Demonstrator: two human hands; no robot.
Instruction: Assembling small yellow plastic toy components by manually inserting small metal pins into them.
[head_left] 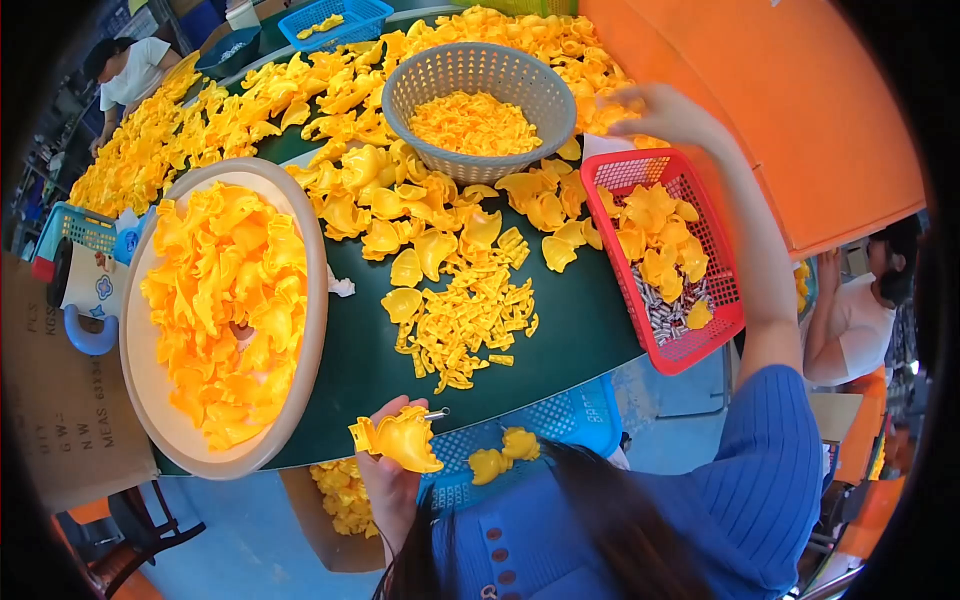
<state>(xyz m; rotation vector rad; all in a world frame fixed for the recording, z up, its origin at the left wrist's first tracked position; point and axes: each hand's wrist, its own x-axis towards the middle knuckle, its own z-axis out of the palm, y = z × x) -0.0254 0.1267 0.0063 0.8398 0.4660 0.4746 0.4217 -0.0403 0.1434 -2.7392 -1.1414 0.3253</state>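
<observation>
Near the table's front edge, my left hand (390, 490) is closed around a yellow plastic shell piece (402, 440). A short silver metal pin (437, 414) sticks out of the piece's right side. My right hand (672, 115) is stretched far forward over the heap of yellow shell pieces (590, 75), its fingers apart and nothing visible in them. Under that forearm stands a red basket (690, 353) with yellow shell pieces (655, 235) and small silver metal parts (675, 318) inside. A pile of small yellow pieces (465, 325) lies on the green table (570, 320).
A grey colander (395, 105) of small yellow bits sits mid-table. On the left, a large beige basin (312, 290) holds yellow shells. Below the table edge are a blue basket (585, 408) and a cardboard box (305, 510). Co-workers (140, 70) sit far left and right.
</observation>
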